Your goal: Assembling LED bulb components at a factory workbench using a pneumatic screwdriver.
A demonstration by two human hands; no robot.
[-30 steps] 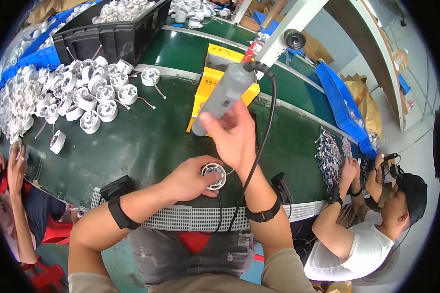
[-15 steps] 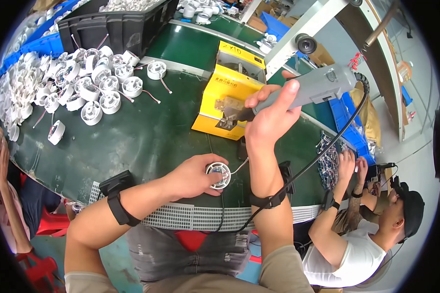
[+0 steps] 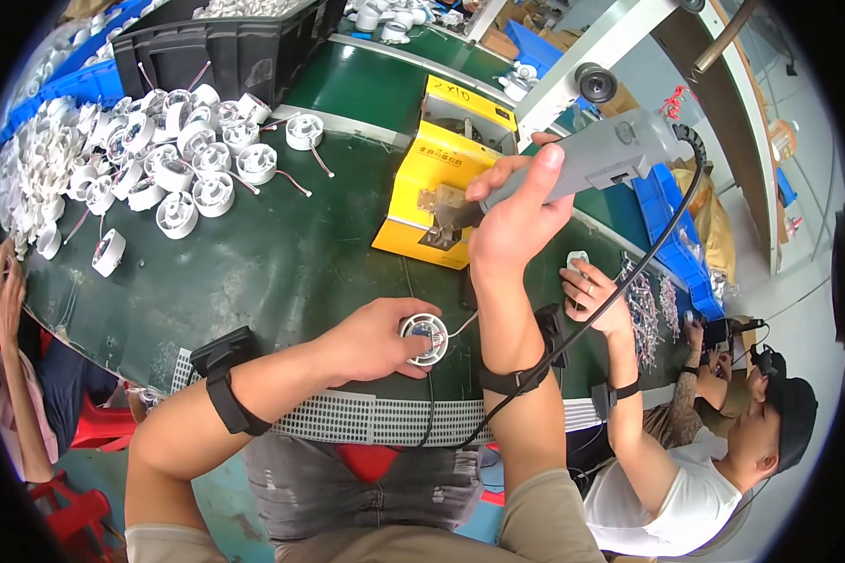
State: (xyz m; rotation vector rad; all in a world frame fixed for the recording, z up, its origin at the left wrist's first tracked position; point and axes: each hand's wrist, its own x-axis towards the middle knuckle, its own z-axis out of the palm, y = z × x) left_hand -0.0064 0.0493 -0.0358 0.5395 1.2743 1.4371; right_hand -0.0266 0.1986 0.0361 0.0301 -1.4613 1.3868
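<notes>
My left hand (image 3: 374, 338) grips a white round plastic housing (image 3: 442, 340) just above the near side of the green bench. Its open face looks up, and a thin wire trails from its right side. Raised further to the right, my right hand (image 3: 521, 230) is wrapped round a grey electric screwdriver (image 3: 620, 150) with a black cable. The screwdriver's dark nose points left and meets the metal front of a yellow screw feeder (image 3: 427, 159); its exact tip is hard to make out.
White round housings (image 3: 197, 145) with wires are heaped at the left, before a black crate (image 3: 225, 56). On the right, a co-worker's hand (image 3: 596, 296) holds a small white part near bundled wires (image 3: 643, 319). Blue bins (image 3: 676, 230) stand beyond. Another person's hand (image 3: 7, 291) is at far left.
The co-worker's hand on the right has reached inward over the bench with a small white part. My hands hold nearly the same pose, the screwdriver's nose still at the screw feeder.
</notes>
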